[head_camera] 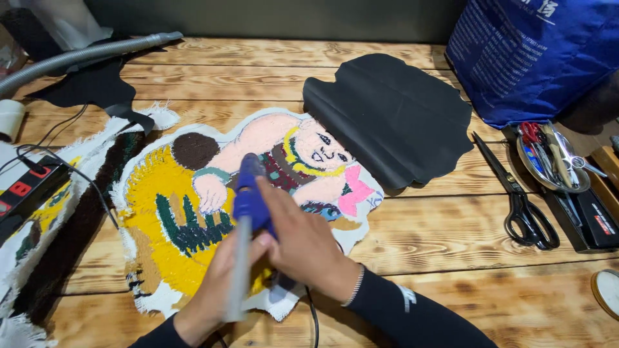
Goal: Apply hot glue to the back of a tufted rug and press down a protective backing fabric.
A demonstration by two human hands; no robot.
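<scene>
I was looking at a craft workshop: a plank desk (412,258) carried black scissors (521,196), a tool tray (553,161), and tufted rug pieces (187,212).

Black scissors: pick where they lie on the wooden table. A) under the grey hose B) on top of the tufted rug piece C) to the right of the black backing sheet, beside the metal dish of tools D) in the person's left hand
C: the black scissors lie flat on the bare wooden table, right of the black backing sheet and just left of the metal dish of tools.
</scene>
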